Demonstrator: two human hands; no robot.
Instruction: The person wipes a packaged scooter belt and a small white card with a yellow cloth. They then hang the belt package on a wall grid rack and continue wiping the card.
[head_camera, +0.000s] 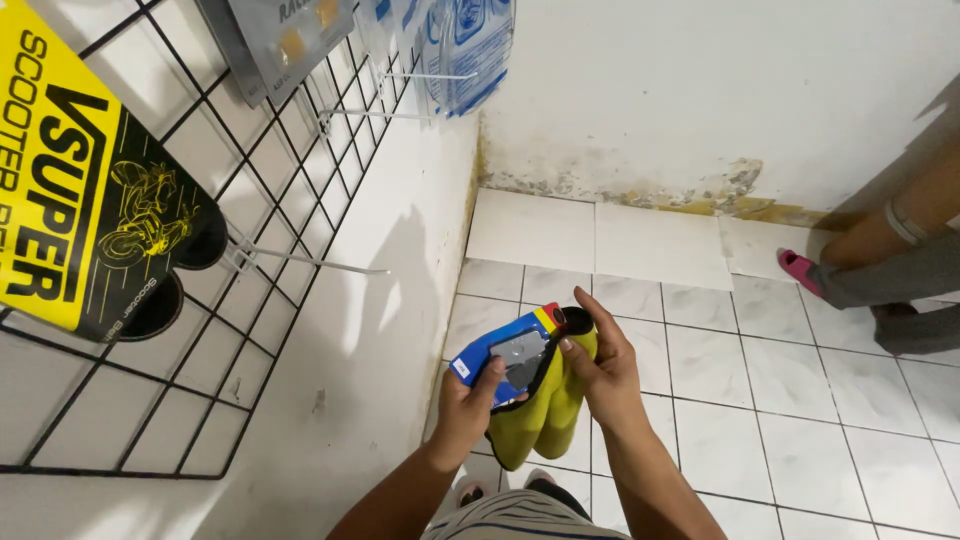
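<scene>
Both hands, left (468, 405) and right (598, 372), I see clamped on a blue pack (510, 357); yellow gloves (545, 415) hang below.

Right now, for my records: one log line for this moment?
left hand: holds blue packet | right hand: holds yellow gloves | wire rack at left

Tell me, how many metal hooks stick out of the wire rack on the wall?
3: one bare hook beside the yellow package, and two at the top carrying hanging packets. More may hide behind packets.
</scene>
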